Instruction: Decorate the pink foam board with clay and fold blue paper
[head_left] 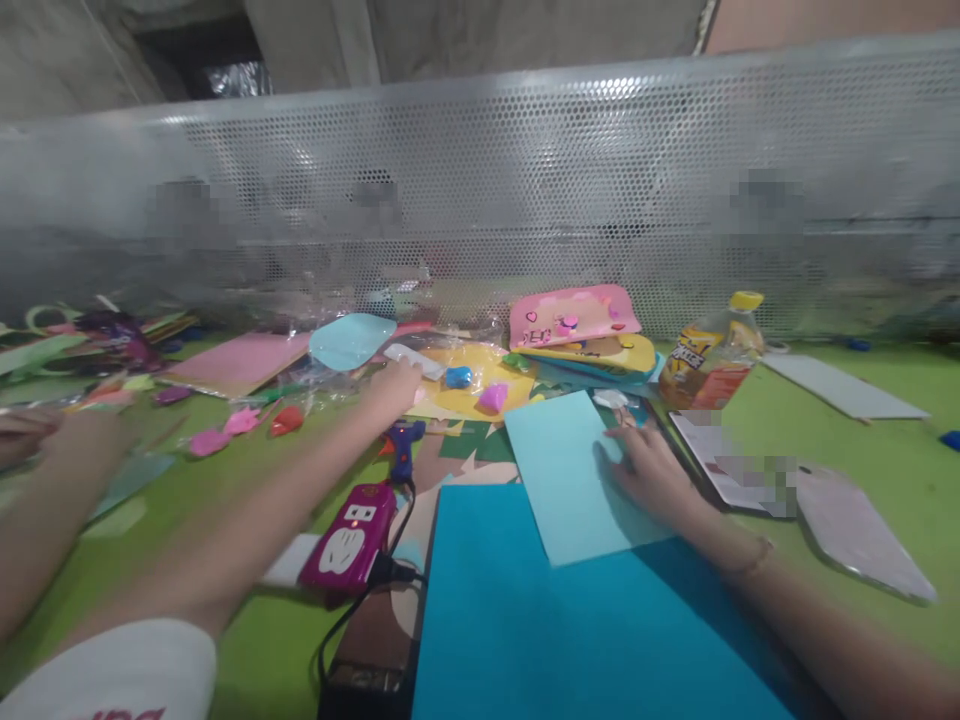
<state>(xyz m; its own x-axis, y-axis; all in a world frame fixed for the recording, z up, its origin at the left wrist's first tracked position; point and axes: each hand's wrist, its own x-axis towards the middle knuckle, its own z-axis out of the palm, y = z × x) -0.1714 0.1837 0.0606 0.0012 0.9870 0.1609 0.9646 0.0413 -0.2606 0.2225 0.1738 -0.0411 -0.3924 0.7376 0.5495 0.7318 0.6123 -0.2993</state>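
Observation:
My left hand [394, 387] reaches forward over the green table to the edge of a yellow sheet [480, 385]. It is at a white oblong object [414, 360]; motion blur hides its fingers. My right hand [649, 465] lies flat with fingers stretched out on the right edge of a light blue paper sheet [570, 475]. That sheet overlaps a larger dark blue sheet [585, 620] in front of me. Small blue [458, 377] and pink [493, 398] pieces sit on the yellow sheet.
A blue glue gun [405, 445] and a purple device [351, 538] with a black cable lie between my arms. A bottle [712, 360], stacked pink and yellow foam shapes [577, 320], a grey cut-out [859, 530] and scraps surround them. Another person's arm [37, 490] is at far left. A perforated metal screen [525, 190] backs the table.

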